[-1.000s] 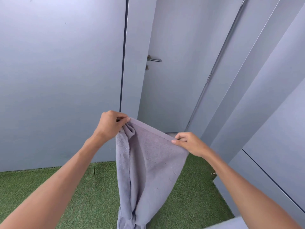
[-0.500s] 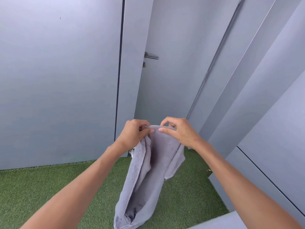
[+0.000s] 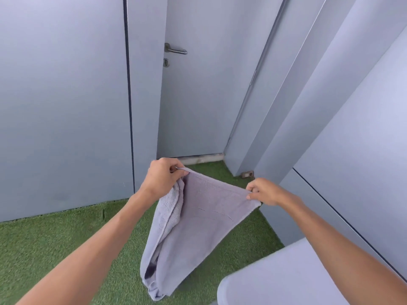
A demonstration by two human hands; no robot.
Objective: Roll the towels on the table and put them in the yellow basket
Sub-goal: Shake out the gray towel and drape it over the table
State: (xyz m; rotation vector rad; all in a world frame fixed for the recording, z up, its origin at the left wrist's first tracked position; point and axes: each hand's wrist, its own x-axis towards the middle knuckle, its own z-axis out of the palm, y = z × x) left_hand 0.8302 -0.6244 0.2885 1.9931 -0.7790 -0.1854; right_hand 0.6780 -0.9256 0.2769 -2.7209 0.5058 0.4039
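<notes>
The person is holding a grey towel (image 3: pixel 198 219) up in the air in front of them, well above the green turf floor (image 3: pixel 55 249); nothing is carrying it but the hands. The left hand (image 3: pixel 164 176) is pinching one upper corner, with a bunch of extra cloth gathered under its fingers, and the right hand (image 3: pixel 264 191) is pinching the other upper corner between thumb and fingers. The two hands are spread apart, so the top edge is running taut between them, sloping slightly down toward the right hand. The towel's long axis is hanging downward from that edge, tapering to a crumpled tail near the floor, and the left side is folding over on itself.

The rounded near-left corner of the pale table (image 3: pixel 297 276) is showing at the lower right, below the right forearm, so the right hand is the nearer one to it. Judging by this, laying the towel flat for rolling calls for swinging it rightward and down. The yellow basket is not in view.
</notes>
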